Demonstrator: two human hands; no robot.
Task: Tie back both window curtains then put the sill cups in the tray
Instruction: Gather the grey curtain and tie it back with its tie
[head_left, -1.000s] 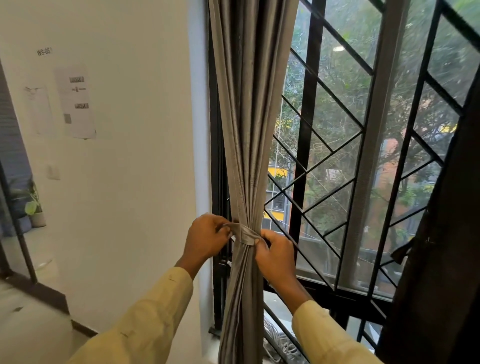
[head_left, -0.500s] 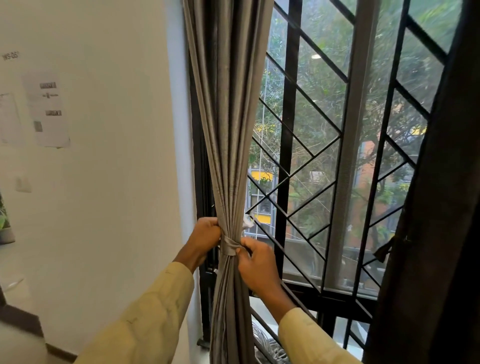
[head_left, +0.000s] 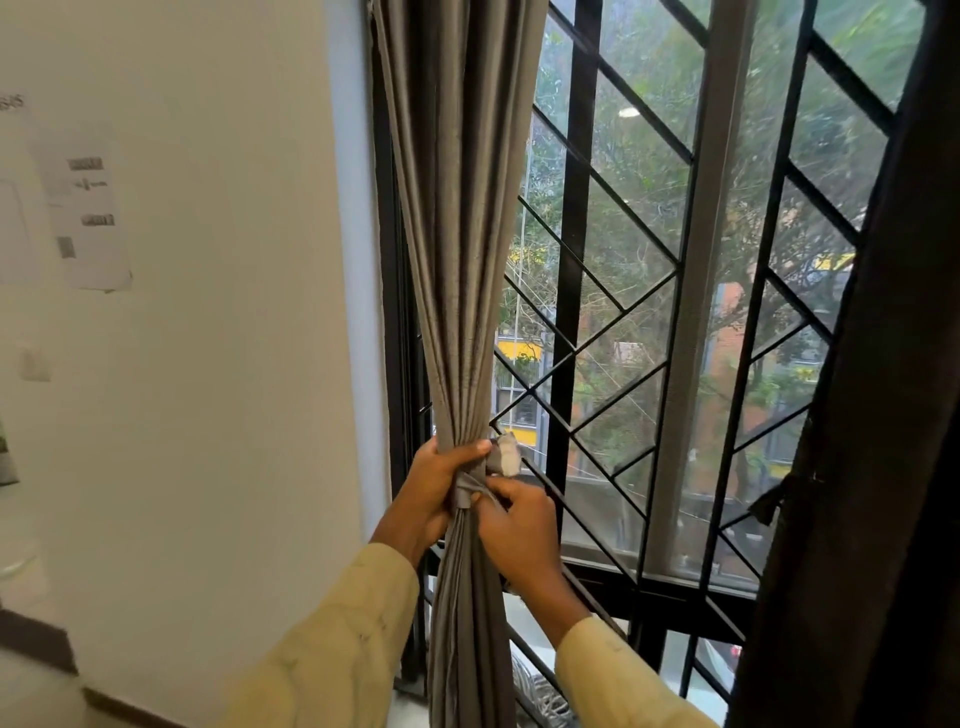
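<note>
Fingers (head_left: 467, 450) of the left hand (head_left: 434, 493) curl round the gathered grey curtain (head_left: 457, 260) at frame centre. The right hand (head_left: 519, 535) pinches the tie-back band (head_left: 464, 491) wrapped around it. A dark curtain (head_left: 883, 415) hangs at the right edge, beside the window grille (head_left: 571, 260).

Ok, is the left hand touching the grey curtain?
Touching. In the head view the left hand grips the gathered grey curtain, fingers wrapped round it just above the tie band.
</note>
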